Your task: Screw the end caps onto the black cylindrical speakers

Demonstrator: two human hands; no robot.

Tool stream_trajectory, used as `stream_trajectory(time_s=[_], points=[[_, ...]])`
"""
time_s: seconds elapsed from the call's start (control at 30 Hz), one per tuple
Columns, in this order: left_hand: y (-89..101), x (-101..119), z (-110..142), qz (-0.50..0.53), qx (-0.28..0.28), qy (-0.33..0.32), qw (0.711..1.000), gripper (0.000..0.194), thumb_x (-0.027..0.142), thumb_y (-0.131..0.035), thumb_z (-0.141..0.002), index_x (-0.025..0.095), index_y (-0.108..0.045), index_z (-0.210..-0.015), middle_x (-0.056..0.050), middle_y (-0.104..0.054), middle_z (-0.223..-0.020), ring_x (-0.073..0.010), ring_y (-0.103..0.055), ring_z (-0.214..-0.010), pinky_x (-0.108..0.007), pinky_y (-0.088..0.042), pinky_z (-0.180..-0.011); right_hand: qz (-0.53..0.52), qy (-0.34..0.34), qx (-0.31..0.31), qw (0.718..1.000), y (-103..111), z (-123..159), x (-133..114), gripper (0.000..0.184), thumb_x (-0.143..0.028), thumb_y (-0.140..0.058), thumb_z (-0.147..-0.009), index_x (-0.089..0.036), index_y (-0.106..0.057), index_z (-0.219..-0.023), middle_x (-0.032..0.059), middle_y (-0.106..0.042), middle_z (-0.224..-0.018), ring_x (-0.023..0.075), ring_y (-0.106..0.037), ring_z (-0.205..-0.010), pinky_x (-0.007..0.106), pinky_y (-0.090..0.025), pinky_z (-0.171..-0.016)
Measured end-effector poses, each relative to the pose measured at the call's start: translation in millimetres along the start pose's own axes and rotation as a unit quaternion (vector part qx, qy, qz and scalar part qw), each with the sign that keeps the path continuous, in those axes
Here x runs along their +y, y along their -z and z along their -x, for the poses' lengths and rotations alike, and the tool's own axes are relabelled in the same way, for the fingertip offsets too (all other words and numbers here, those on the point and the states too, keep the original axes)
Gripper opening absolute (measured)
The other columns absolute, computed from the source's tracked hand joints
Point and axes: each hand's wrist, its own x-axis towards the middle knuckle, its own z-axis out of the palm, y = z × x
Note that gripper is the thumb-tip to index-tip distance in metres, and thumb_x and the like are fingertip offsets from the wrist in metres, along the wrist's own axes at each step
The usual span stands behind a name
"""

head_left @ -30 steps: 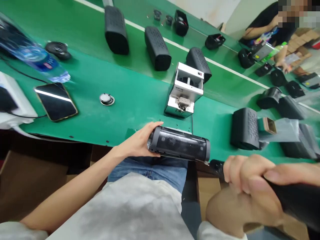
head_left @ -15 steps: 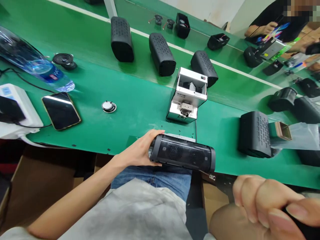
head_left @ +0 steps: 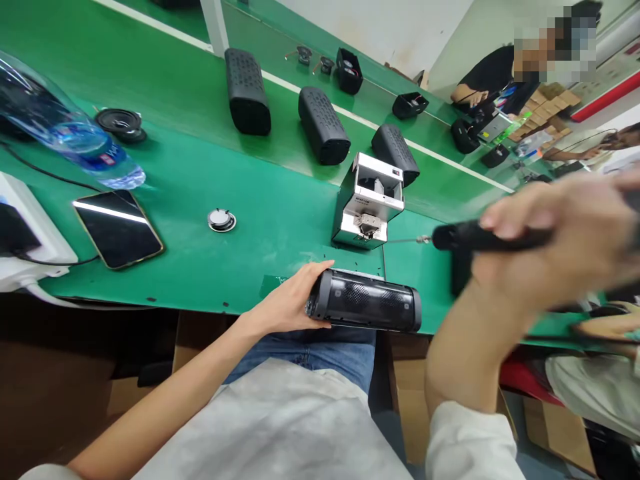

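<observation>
My left hand point(head_left: 285, 303) is closed around the left end of a black speaker housing point(head_left: 373, 301), which lies on its side at the table's front edge. Raised at the right, my right hand point(head_left: 560, 230) grips a black electric screwdriver point(head_left: 463, 237); motion smears the hand a little. The driver's thin bit points left, its tip close to the front of a silver screw feeder point(head_left: 370, 203). Whether the tip touches the feeder I cannot tell. Small dark screws point(head_left: 345, 263) are scattered on the table between feeder and housing.
Several black speaker cases point(head_left: 320, 127) stand behind the feeder. On the left are a plastic bottle point(head_left: 95, 157), a phone point(head_left: 119, 230), a white power strip point(head_left: 37, 233), a black speaker driver point(head_left: 121, 123) and a small round silver part point(head_left: 221, 220). A co-worker point(head_left: 493, 80) sits across the table.
My right hand has swung up from the lower right, bringing the screwdriver's bit to the feeder. The left hand still holds the housing in nearly the same place. The view has turned slightly.
</observation>
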Motion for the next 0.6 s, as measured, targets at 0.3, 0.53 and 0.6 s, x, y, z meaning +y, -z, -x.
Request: stream_trajectory(time_s=[0.3,0.53,0.6], points=[[-1.2,-2,-2,0.015,0.006,-0.011,1.0,0.138,0.036,-0.109,-0.078,0.035,-0.02,-0.183,-0.023,-0.049,-0.177,-0.05,-0.055,-0.162,-0.07,-0.053,-0.132,0.178,-0.084,-0.079,0.977,-34,-3,83,0.028,-0.028,-0.078,-0.106,-0.035,-0.053,-0.097,-0.0088,-0.043,-0.068,0.0064,-0.044,-0.051,0.031,-0.048,-0.044],[-1.6,-6,-1,0.009,0.009,-0.019,1.0,0.137,0.042,-0.107,-0.08,0.033,-0.017,-0.184,-0.023,-0.049,-0.176,-0.0503,-0.055,-0.161,-0.071,-0.052,-0.132,0.218,-0.108,-0.098,0.965,-34,-1,80,0.033,-0.044,-0.077,-0.11,-0.037,-0.048,-0.097,-0.008,-0.039,-0.07,0.0063,-0.038,-0.055,0.03,-0.049,-0.044],[-0.8,-6,-1,0.005,0.009,-0.021,1.0,0.136,0.045,-0.106,-0.082,0.033,-0.017,-0.184,-0.023,-0.049,-0.176,-0.05,-0.055,-0.161,-0.07,-0.052,-0.132,0.173,-0.09,-0.083,0.977,-33,3,73,0.033,-0.044,-0.079,-0.106,-0.034,-0.049,-0.095,-0.0096,-0.037,-0.067,0.0052,-0.038,-0.05,0.027,-0.044,-0.042]])
